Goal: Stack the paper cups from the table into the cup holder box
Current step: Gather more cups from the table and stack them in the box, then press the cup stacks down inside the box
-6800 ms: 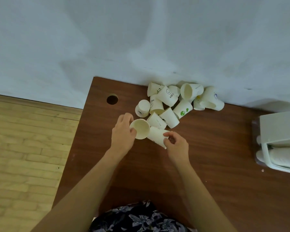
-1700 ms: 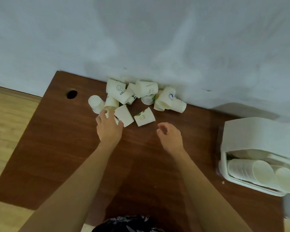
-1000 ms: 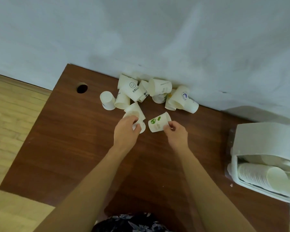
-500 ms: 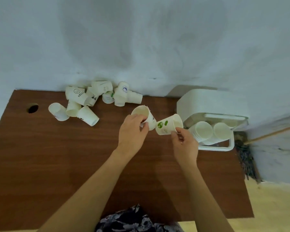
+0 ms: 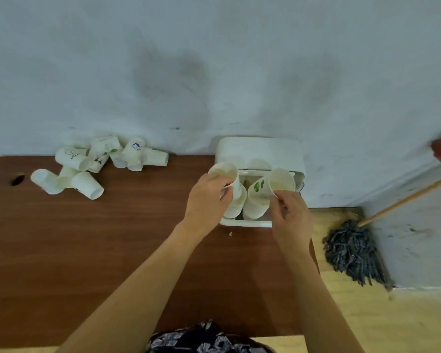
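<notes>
We see small white paper cups, some printed: the one in our right hand (image 5: 289, 212) bears green leaf marks (image 5: 259, 186), and the plain-looking cup (image 5: 227, 177) in our left hand (image 5: 206, 200) shows only a little dark print on its side. Both hands are closed on their cups, each pinching a cup near its rim with thumb and fingers, mouths tilted up toward us. The two held cups hang directly over the white cup holder box (image 5: 260, 154), which stands at the table's (image 5: 87, 250) far right corner, against the wall (image 5: 214, 59); its domed lid stands behind and its open front tray holds two stacks of nested cups (image 5: 252, 212) lying side by side. The left-hand cup sits just above the left stack, the leaf cup just above the right one; whether either touches its stack we cannot tell. The loose pile of remaining cups (image 5: 99, 164) lies well apart, along the far edge toward the left corner, tumbled on their sides, near a round cable hole (image 5: 18, 180). Between the pile and the box the brown tabletop lies bare, as does the whole near half up to the edge by our patterned garment (image 5: 201, 340). Past the table's right edge, a mop (image 5: 351, 250) leans on the floor by the wall.
</notes>
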{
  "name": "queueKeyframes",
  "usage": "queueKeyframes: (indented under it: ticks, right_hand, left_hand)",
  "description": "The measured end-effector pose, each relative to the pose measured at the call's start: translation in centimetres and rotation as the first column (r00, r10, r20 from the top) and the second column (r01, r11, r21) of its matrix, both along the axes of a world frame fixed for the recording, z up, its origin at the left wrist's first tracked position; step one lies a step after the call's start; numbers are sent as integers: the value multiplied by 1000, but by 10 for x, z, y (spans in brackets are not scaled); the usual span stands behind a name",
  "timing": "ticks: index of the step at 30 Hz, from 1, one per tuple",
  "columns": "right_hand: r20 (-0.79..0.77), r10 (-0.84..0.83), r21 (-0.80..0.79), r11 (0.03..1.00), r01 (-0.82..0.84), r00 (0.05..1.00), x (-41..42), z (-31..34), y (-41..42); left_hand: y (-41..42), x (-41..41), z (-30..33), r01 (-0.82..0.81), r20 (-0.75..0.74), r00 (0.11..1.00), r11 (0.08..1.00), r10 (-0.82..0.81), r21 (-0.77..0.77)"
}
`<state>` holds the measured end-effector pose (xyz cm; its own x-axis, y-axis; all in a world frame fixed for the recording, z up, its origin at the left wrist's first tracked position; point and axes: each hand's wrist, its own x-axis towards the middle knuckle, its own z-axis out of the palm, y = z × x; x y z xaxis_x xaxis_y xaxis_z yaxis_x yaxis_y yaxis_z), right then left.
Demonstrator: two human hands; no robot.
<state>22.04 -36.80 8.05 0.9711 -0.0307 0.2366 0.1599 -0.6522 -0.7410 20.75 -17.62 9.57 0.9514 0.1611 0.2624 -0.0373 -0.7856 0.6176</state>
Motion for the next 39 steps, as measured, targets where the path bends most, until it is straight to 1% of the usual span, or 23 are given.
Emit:
queueKeyframes:
  ticks: [4, 7, 10, 14, 17, 22, 24, 26, 28, 30, 31, 32, 33, 35, 36, 37, 39]
  right_hand:
    - [-58, 124, -140, 982, -131, 991, 14, -12, -18]
    - [-98, 189, -230, 951, -207, 977, 24, -22, -22]
    - [-105, 255, -293, 916, -275, 961, 33, -29, -22]
    - [-201, 331, -387, 838, -386, 922, 45, -43, -20]
    - [-284, 349, -453, 772, -446, 893, 47, -57, -19]
    - [-291, 357, -453, 765, -457, 887, 49, -64, -18]
    - [-297, 361, -446, 766, -463, 884, 51, -65, -17]
    - [-275, 352, -396, 807, -439, 895, 48, -66, -16]
    - [-196, 285, -282, 900, -332, 938, 41, -65, -16]
    - [-146, 144, -129, 978, -163, 979, 33, -64, -20]
    - [-163, 84, -80, 992, -98, 983, 31, -66, -22]
    - [-212, 51, -66, 996, -66, 976, 30, -69, -24]
    - [-280, 45, -80, 994, -70, 959, 31, -75, -26]
    - [-425, 87, -101, 985, -143, 901, 33, -87, -26]
    - [-480, 109, -85, 982, -170, 870, 35, -91, -24]
    - [-514, 122, -54, 983, -173, 849, 36, -93, -21]
    - [-530, 122, 11, 990, -138, 839, 40, -93, -14]
  left_hand:
    - [-20, 7, -9, -1, -73, 997, 997, 7, 81]
    - [-27, 14, -15, 3, -173, 985, 989, 23, 148]
    - [-32, 19, -24, 28, -258, 966, 978, 27, 206]
    - [-36, 24, -39, 39, -289, 957, 980, 19, 194]
    - [-36, 25, -51, 51, -304, 953, 983, 6, 178]
    - [-32, 25, -66, 71, -356, 935, 981, -3, 180]
    - [-33, 27, -69, 73, -332, 943, 982, -12, 172]
    - [-37, 26, -70, 35, -231, 973, 987, 2, 156]
    - [-39, 21, -69, -96, -112, 988, 992, 105, 85]
    - [-35, 14, -70, -241, -71, 969, 970, 239, -27]
    - [-32, 10, -72, -287, -88, 956, 956, 281, -63]
    - [-29, 6, -74, -317, -132, 943, 945, 305, -78]
    - [-25, 3, -77, -329, -201, 930, 941, 309, -79]
    - [-21, 0, -83, -311, -371, 891, 947, 262, -78]
    - [-20, 0, -86, -293, -434, 872, 952, 228, -90]
    - [-20, 1, -90, -281, -470, 859, 954, 200, -108]
    - [-21, 6, -99, -286, -499, 849, 946, 176, -151]
